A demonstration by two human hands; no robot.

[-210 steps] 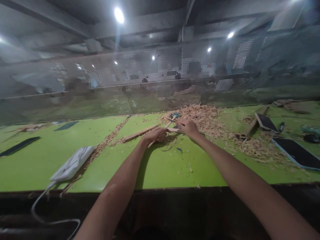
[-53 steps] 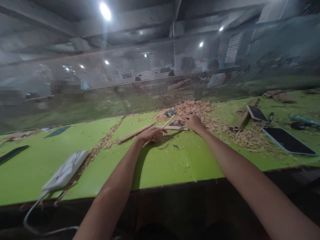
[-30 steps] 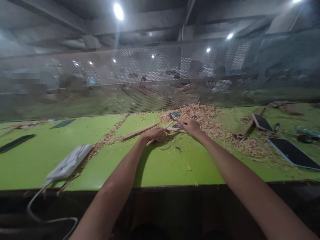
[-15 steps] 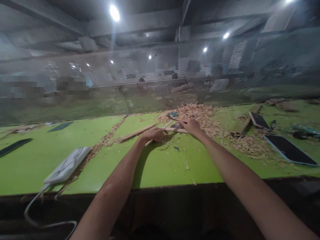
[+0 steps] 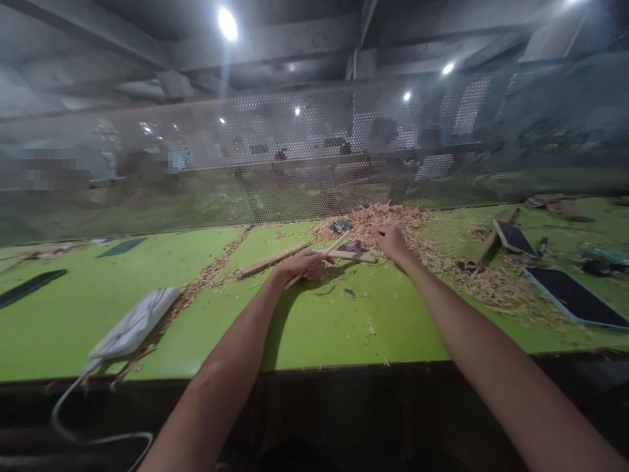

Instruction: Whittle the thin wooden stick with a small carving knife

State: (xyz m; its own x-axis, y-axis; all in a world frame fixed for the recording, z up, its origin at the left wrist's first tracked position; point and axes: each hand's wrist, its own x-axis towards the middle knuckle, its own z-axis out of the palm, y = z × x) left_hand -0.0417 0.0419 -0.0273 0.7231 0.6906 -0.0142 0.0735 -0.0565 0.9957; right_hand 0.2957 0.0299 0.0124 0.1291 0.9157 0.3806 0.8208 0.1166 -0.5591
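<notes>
My left hand (image 5: 304, 265) rests on the green table (image 5: 319, 328), closed round a thin wooden stick (image 5: 339, 240) that slants up to the right. A second short stick (image 5: 354, 257) lies flat just right of it. Farther right, my right hand (image 5: 392, 240) is at the edge of a pile of wood shavings (image 5: 393, 217), its fingers curled; what they hold is too small to make out. A small dark piece (image 5: 352, 246) and a teal object (image 5: 340, 226) lie between the hands and the pile.
A longer wooden strip (image 5: 272, 260) lies left of my left hand. A white power block (image 5: 135, 322) with a cable sits front left. Phones lie at right (image 5: 574, 299) (image 5: 514, 237) and left (image 5: 29, 286). A mesh screen (image 5: 295, 164) closes the table's back; people work beyond it.
My right hand has moved right, off the short stick and into the edge of the shavings. My left hand and its stick have stayed put.
</notes>
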